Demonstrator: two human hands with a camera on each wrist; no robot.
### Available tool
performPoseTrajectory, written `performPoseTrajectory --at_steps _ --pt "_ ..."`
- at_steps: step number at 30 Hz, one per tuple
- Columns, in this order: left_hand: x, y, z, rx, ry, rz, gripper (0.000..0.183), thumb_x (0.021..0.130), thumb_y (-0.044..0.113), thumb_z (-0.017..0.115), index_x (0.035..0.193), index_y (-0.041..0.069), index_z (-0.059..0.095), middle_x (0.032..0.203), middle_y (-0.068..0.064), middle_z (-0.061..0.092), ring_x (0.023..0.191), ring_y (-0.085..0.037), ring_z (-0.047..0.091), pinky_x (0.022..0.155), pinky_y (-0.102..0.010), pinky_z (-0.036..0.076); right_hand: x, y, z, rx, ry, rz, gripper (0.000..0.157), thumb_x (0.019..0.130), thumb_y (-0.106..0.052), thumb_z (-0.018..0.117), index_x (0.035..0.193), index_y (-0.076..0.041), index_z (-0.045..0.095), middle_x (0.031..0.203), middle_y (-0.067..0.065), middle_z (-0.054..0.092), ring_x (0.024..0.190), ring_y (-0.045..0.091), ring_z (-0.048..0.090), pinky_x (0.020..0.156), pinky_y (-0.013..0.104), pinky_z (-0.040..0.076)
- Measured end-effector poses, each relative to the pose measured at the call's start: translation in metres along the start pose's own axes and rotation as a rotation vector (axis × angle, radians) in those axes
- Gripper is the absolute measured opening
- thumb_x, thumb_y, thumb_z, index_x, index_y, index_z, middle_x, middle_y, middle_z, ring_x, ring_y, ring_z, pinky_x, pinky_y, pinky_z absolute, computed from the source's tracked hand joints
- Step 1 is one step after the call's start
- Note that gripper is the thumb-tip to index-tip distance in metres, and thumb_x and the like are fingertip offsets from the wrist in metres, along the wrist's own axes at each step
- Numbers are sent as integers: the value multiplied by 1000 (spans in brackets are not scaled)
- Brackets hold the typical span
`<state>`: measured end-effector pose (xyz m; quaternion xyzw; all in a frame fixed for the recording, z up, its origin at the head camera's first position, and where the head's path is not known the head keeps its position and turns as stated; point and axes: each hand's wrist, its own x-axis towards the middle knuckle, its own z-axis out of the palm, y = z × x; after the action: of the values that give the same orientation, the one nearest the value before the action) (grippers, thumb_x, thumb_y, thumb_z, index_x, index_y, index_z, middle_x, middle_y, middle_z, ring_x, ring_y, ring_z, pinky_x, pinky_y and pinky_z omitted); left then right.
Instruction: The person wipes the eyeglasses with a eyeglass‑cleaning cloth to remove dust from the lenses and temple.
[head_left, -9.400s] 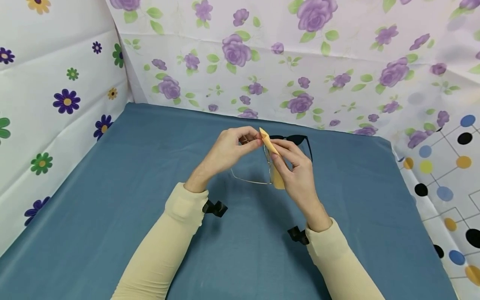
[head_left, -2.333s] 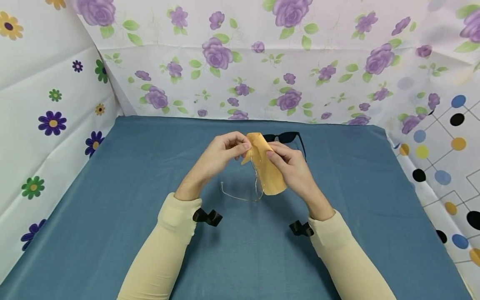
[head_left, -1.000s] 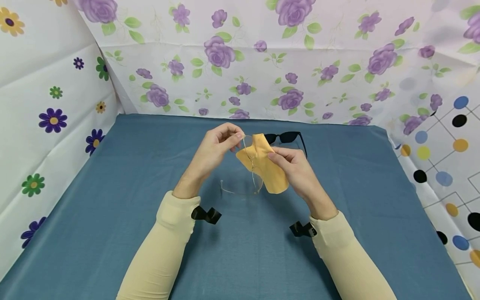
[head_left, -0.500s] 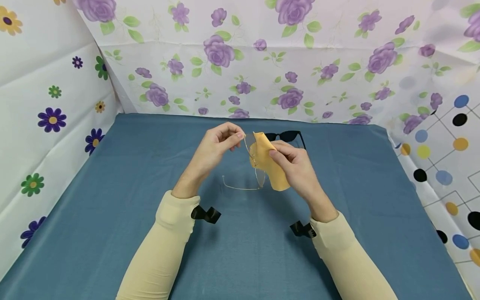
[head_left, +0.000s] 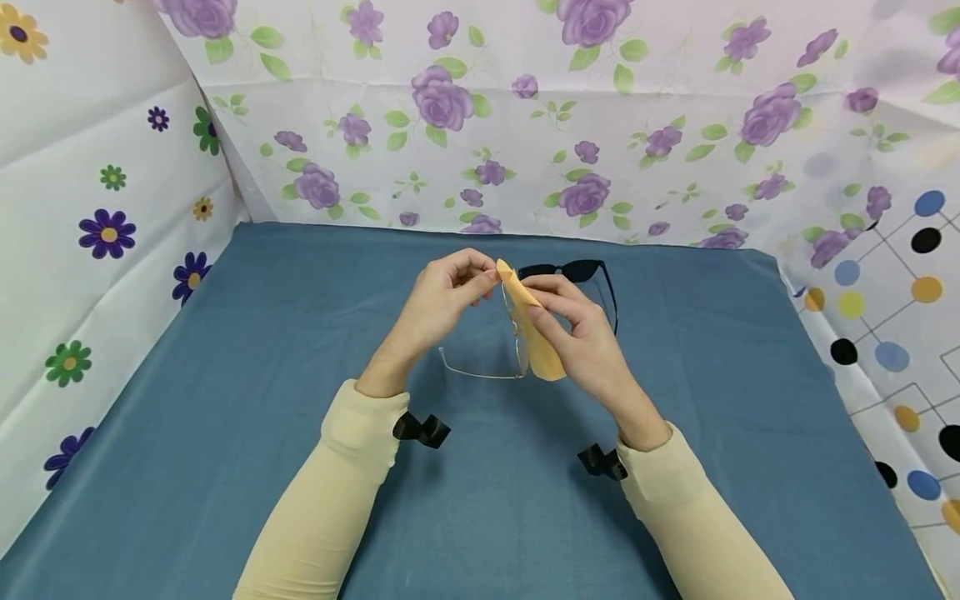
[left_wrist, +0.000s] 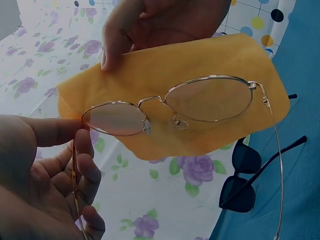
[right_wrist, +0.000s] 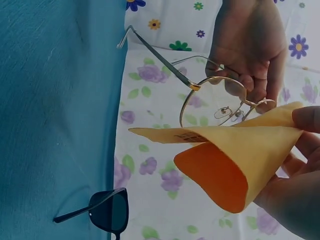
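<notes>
left wrist view: left hand (left_wrist: 37,185) pinches the wire glasses (left_wrist: 212,100) by one hinge end, above the desk (head_left: 262,333), right hand (left_wrist: 165,25) pinches the yellow cloth (left_wrist: 160,75) behind them; with that one-sided grip, pressing too hard could bend them or twist them loose.

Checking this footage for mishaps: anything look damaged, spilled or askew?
Nothing stands out: the gold-rimmed eyeglasses show no visible break, the yellow cloth merely curls, and the black sunglasses rest on the blue tablecloth.
</notes>
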<state>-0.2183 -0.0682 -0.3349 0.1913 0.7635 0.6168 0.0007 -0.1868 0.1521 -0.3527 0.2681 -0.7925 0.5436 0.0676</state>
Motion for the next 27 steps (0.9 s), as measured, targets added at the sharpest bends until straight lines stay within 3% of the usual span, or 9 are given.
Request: performPoseTrajectory --at_steps 10,18,24,27 --pt "1 0 -2 8 34 -13 16 108 17 60 110 5 71 91 -10 66 82 -30 57 73 -33 46 -4 2 0 -69 -33 -111 28 106 -5 60 131 -4 72 137 4 61 132 21 50 104 48 44" --pt "0 0 -11 -20 69 -10 22 107 23 62 113 4 70 93 -18 63 81 -26 56 76 -34 46 -2 7 -3 -65 -96 20 28 108 -16 59 131 -6 72 136 2 62 130 20 53 100 48 48" --pt "-1 1 -12 -24 64 -3 22 107 23 62 113 3 70 93 -21 62 81 -25 56 76 -34 46 2 10 -10 -54 -56 85 30 109 -21 58 128 -4 74 132 3 65 121 21 61 95 48 53" --pt "-1 0 -12 -25 62 2 20 107 21 62 112 3 69 90 -16 62 81 -25 57 77 -34 47 2 10 -14 -14 -26 102 30 109 -21 58 126 -3 75 131 5 67 113 23 65 89 44 56"
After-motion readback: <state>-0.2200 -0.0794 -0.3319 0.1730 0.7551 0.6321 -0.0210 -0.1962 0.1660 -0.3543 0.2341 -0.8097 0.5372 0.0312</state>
